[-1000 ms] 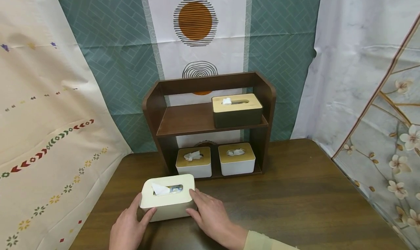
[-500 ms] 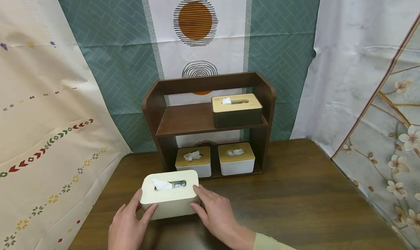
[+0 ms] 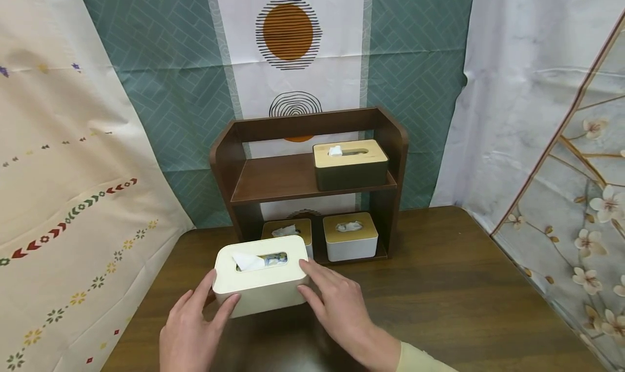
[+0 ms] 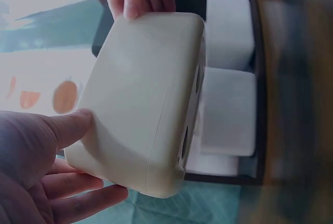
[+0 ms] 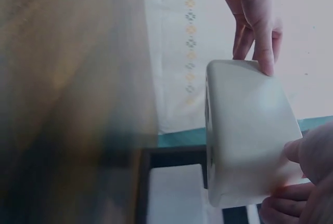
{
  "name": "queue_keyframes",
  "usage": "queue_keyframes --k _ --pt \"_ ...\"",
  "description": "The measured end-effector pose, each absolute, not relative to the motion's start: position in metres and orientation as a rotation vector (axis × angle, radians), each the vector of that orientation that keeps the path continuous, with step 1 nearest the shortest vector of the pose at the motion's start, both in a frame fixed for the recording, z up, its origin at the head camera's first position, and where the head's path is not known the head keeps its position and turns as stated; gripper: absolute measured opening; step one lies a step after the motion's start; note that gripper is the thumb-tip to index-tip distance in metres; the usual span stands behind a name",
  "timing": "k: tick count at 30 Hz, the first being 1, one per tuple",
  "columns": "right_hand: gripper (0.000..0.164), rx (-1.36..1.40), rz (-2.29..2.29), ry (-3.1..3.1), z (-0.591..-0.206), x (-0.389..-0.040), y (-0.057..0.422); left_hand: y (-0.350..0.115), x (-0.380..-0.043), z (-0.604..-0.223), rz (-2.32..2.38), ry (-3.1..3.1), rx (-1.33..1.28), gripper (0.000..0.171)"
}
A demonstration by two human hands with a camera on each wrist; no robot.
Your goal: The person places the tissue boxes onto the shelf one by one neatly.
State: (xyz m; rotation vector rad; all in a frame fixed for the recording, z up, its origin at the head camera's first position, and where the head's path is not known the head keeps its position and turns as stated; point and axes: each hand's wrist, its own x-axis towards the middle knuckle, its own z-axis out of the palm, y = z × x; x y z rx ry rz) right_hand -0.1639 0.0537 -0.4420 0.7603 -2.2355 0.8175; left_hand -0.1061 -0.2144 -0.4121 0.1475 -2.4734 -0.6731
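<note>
Both hands hold a cream tissue box (image 3: 266,296) by its two ends, raised off the table in front of the shelf. A white tissue (image 3: 248,261) sticks up through the slot in its lid. My left hand (image 3: 190,326) grips the left end, thumb on the front face and fingers round the side. On the right end my right hand (image 3: 337,301) has its thumb at the front corner and fingers along the side. The left wrist view shows the smooth front of the tissue box (image 4: 138,94) between both hands; the right wrist view shows it tilted.
A dark brown two-tier shelf (image 3: 273,179) stands at the back of the wooden table (image 3: 439,285). A black tissue box (image 3: 351,174) with a wooden lid sits at upper right. Below are two white ones, the left tissue box (image 3: 287,229) partly hidden and the right tissue box (image 3: 351,247) visible.
Both hands have lifted the cream tissue box and carried it forward and slightly right, toward the shelf. It now overlaps the lower left white tissue box in the head view.
</note>
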Motion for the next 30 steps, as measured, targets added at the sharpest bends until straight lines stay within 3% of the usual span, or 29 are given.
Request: queue_keyframes --k 30 --pt "0.053 0.839 0.696 -1.969 -0.339 -0.183 0.091 -0.189 -0.127 -0.333 -0.572 -2.058 -0.184 0.066"
